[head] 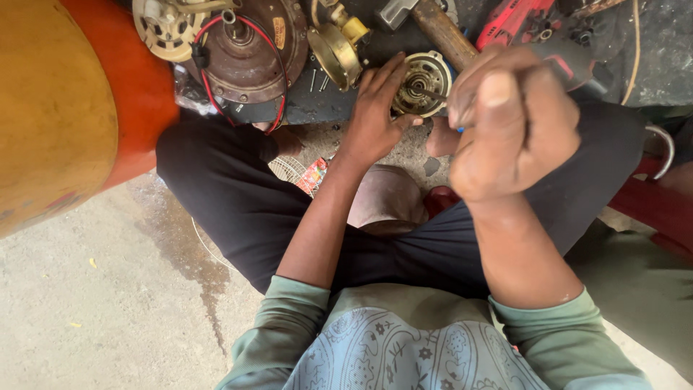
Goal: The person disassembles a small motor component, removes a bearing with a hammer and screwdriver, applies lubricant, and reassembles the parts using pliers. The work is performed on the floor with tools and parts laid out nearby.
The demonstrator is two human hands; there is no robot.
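The left hand (375,115) steadies a round motor part (426,83) on the floor. The right hand (512,123) has its fingers closed around a screwdriver (433,94) at the centre; turning needs steady, straight pressure.

Two hands: left hand (377,108), right hand (509,123). One screwdriver (432,93). One round motor part (426,81) under hands. One brown motor (253,45) with red and black wires. One brass part (336,50). One cream vented housing (167,27). One hammer (433,25). One red power tool (516,22). One orange drum (65,108).
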